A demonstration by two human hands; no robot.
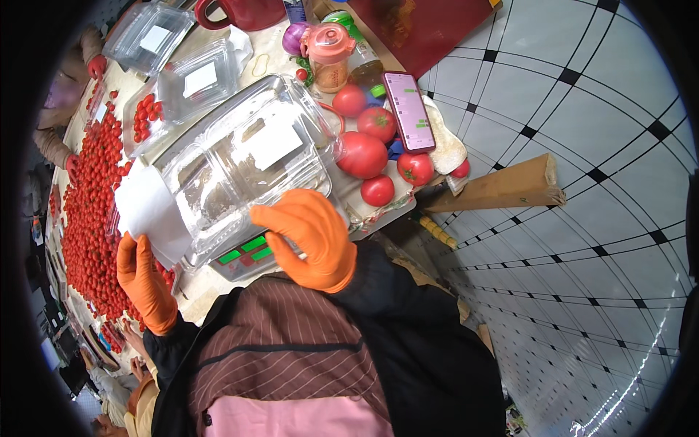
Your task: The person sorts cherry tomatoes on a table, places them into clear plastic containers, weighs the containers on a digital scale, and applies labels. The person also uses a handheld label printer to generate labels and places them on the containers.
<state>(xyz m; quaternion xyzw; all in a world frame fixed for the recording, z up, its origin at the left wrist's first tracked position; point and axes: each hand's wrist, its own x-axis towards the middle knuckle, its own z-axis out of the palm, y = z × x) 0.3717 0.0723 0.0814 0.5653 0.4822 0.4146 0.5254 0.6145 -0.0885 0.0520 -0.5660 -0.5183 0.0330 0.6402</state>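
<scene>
My left hand [151, 291], in an orange glove, pinches the lower edge of a curled white paper sheet [151, 211] between thumb and fingers. My right hand [313, 244], gloved alike, is over the near edge of a clear plastic box [211, 175]. Its fingers are curved, with the thumb apart and nothing visible between them. A white label [275, 143] lies on the box's lid. Under the box is a digital scale [244, 267] with lit green displays, partly hidden by my right hand.
Many small cherry tomatoes [91, 218] are heaped at the left, where a person's red-gloved hand [97, 67] reaches in. Labelled clear boxes [198, 79] stand behind. Large tomatoes [362, 154], a phone [409, 113] and a pink-lidded cup [329, 58] crowd the right. A long cardboard piece [502, 185] juts over the tiled floor.
</scene>
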